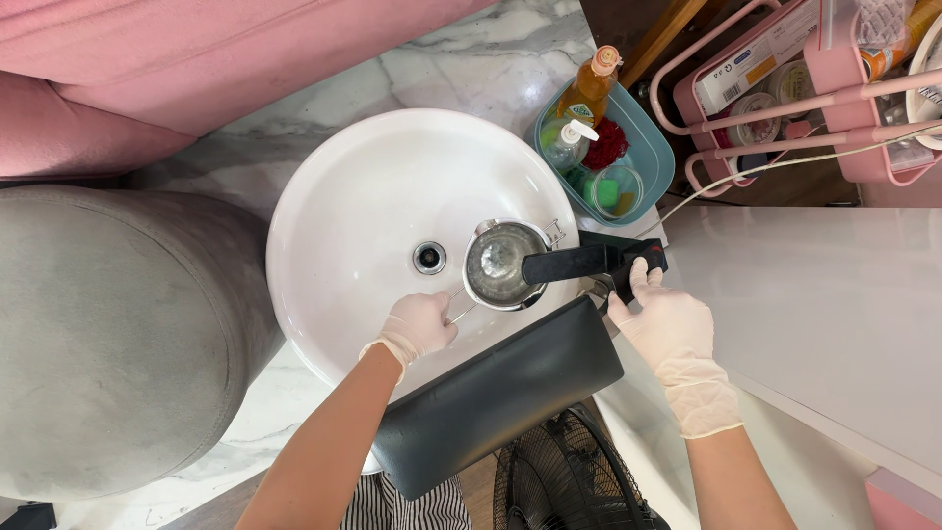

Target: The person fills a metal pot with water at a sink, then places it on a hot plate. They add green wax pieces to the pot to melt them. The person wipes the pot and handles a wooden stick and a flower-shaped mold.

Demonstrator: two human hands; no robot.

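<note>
Head view, left hand (420, 327) gripping steel strainer (500, 263) handle, right hand (667, 329) clasping black faucet (589, 262) — orange bottle (590, 88) behind.

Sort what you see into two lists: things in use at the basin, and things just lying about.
In use: left hand holding metal cup; right hand on black tap; basin.

Lying about: teal tub, orange bottle, pink rack, fan, grey seat.
</note>
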